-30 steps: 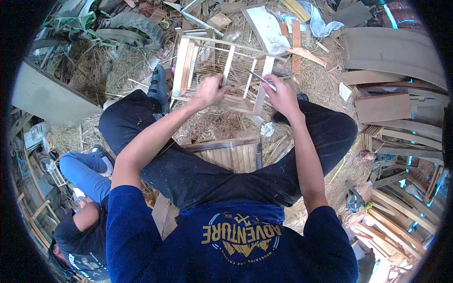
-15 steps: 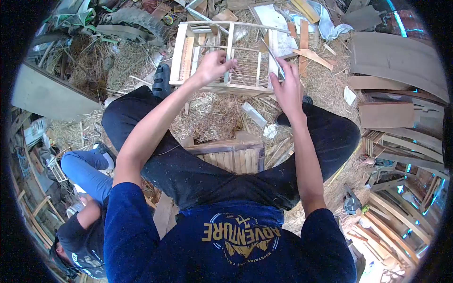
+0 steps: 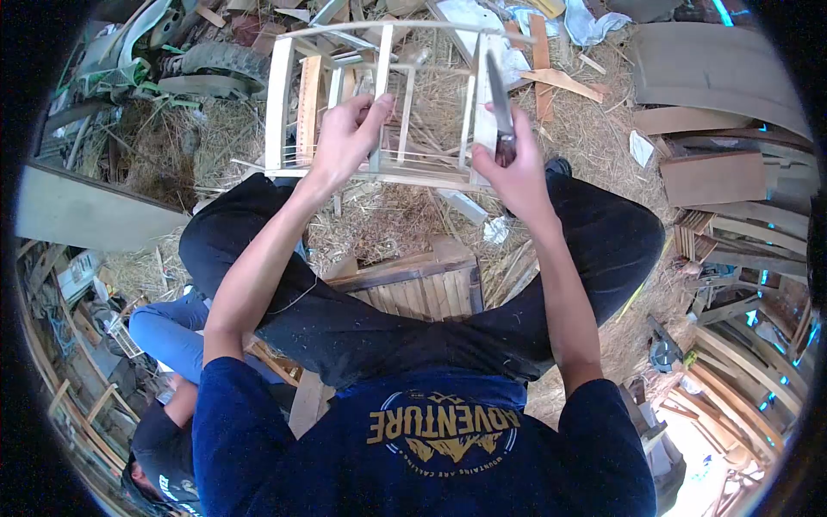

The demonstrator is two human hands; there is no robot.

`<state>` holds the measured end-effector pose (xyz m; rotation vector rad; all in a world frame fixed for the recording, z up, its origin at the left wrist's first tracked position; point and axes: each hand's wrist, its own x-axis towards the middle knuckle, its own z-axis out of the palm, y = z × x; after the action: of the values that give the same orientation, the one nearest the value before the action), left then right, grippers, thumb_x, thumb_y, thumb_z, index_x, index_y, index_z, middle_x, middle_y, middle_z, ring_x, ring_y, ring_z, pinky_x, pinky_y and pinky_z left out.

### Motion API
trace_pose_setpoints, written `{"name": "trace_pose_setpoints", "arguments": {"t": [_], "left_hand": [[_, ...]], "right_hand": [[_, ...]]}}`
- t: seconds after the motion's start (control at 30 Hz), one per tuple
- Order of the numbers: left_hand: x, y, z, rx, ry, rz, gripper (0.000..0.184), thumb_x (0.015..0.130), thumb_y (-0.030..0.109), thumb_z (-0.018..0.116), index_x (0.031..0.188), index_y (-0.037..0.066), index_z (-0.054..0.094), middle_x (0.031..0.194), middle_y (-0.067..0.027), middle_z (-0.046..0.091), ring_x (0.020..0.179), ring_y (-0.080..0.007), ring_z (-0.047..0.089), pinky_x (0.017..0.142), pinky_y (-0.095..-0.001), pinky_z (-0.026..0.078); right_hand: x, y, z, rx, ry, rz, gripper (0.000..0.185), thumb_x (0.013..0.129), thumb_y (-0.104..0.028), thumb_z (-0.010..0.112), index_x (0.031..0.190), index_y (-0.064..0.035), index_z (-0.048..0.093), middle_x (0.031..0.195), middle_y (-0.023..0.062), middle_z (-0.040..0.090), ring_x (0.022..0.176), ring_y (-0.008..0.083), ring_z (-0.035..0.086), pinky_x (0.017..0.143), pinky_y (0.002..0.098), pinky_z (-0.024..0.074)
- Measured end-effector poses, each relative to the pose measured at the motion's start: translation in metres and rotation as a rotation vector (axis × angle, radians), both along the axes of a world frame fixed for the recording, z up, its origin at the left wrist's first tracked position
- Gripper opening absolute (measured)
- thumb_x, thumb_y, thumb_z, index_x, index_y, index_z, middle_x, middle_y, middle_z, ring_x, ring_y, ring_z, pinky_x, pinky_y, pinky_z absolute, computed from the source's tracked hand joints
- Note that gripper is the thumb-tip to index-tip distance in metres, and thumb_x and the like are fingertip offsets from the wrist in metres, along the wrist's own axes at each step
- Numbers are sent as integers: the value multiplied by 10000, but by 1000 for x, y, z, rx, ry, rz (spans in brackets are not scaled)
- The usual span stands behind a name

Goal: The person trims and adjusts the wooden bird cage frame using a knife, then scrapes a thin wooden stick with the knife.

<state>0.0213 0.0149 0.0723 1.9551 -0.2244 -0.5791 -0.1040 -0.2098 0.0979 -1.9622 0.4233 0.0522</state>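
Note:
A small wooden cage [image 3: 281,108] of pale slats and thin rods stands tilted in front of me, between my feet. My left hand [image 3: 349,142] is closed, its fingertips pinching the middle slat of the cage. In my right hand [image 3: 521,168] is a knife [image 3: 499,90], its dark handle in my fist and its blade pointing up and away from me. The blade lies along the right-hand post of the cage, and my right thumb rests near that post; whether the blade touches the wood I cannot tell.
Below the cage, a slatted wooden box [image 3: 422,289] sits between my legs. Straw and wood scraps cover the ground. A tire [image 3: 226,62] lies at the far left, boards [image 3: 715,178] are piled at right, and another person [image 3: 172,431] sits at lower left.
The cage has shifted left and been tipped up, with my left hand moving along. My right hand has turned the knife, so its blade now shows broad and more upright.

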Motion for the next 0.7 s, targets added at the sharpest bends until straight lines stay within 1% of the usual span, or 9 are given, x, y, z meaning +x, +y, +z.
{"name": "trace_pose_setpoints", "arguments": {"t": [0.07, 0.17, 0.23, 0.27, 0.37, 0.4, 0.53, 0.63, 0.7], "left_hand": [[-6, -6, 20, -77, -40, 29, 434, 1010, 346, 567, 778, -18, 617, 541, -9, 500, 509, -69, 452, 465, -316, 353], [-2, -9, 36, -7, -191, -33, 405, 976, 366, 617, 816, -6, 629, 531, -35, 531, 477, -113, 529, 470, -315, 401], [1, -21, 41, 118, -413, -110, 380, 949, 368, 650, 848, 3, 633, 532, -57, 558, 463, -152, 550, 476, -325, 418], [3, -28, 42, 149, -503, -126, 332, 917, 344, 674, 871, 18, 632, 545, -98, 592, 466, -225, 580, 488, -361, 446], [5, -40, 39, 223, -558, -130, 280, 917, 304, 660, 875, 28, 635, 563, -116, 610, 497, -272, 621, 501, -395, 470], [2, -43, 42, 186, -600, -125, 253, 918, 278, 646, 869, 31, 628, 573, -137, 614, 544, -318, 653, 530, -437, 500], [-8, -41, 55, 226, -778, -155, 268, 911, 283, 662, 814, 41, 599, 573, -147, 611, 577, -360, 658, 559, -472, 524], [-18, -33, 53, 215, -911, -194, 275, 910, 292, 670, 803, 50, 596, 570, -147, 608, 570, -361, 653, 557, -470, 529], [-27, -32, 48, 228, -931, -231, 259, 903, 288, 681, 799, 66, 599, 559, -141, 600, 546, -345, 641, 564, -449, 536]], "right_hand": [[-7, 4, 14, 205, -141, -47, 601, 842, -81, 714, 1390, -40, 470, 994, 39, 604, 788, 86, 578, 705, 242, 490], [-16, 4, 24, -35, -112, -74, 614, 836, -37, 715, 1395, -44, 461, 1041, 48, 630, 844, 102, 604, 729, 235, 502], [-17, 1, 12, -63, -211, -109, 607, 841, -79, 726, 1387, -42, 463, 1063, 98, 638, 902, 160, 631, 791, 291, 532], [-18, -5, 9, -139, -234, -98, 613, 839, -95, 736, 1386, -42, 463, 1077, 113, 635, 917, 180, 636, 811, 308, 536], [-21, -17, 17, -299, -269, -122, 649, 822, -165, 780, 1384, -61, 473, 1096, 130, 615, 934, 232, 641, 844, 354, 537], [-23, -16, 24, -339, -272, -142, 664, 815, -191, 797, 1384, -71, 477, 1099, 131, 607, 934, 247, 641, 851, 368, 535], [-37, -22, 51, -585, -280, -231, 647, 774, -271, 843, 1338, -140, 553, 1082, 89, 591, 919, 236, 636, 784, 368, 539], [-48, -31, 61, -782, -429, -227, 596, 775, -267, 841, 1300, -146, 587, 1111, 90, 590, 914, 238, 637, 755, 354, 544], [-55, -33, 71, -798, -441, -210, 590, 743, -208, 837, 1282, -158, 601, 1123, 92, 592, 932, 260, 645, 746, 364, 548]]}}
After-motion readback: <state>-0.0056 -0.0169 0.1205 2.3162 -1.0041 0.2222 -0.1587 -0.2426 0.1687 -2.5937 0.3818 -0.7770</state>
